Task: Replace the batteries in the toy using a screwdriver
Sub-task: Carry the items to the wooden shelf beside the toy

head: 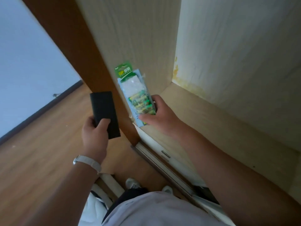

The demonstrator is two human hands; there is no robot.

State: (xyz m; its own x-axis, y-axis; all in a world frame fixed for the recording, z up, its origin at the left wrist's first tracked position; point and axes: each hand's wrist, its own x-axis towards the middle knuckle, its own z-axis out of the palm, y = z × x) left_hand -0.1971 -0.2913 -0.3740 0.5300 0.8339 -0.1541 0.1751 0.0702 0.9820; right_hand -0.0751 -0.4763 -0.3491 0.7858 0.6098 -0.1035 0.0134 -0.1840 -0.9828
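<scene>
My right hand [160,114] grips the lower end of a green and blue blister pack of batteries [136,93], held in the opening of a pale wooden cabinet. Several green batteries show through the clear plastic just above my fingers. My left hand [94,132] holds a flat black rectangular case [104,111] upright, with the thumb pressed on its front. The two hands are side by side, the brown cabinet frame between them. No toy or screwdriver is in view.
The brown cabinet frame [91,66] runs diagonally between my hands. A pale shelf [211,124] lies below my right arm, with a sliding door track [164,160] at its front. Wooden floor [40,136] spreads to the left. My shoes [132,183] stand below.
</scene>
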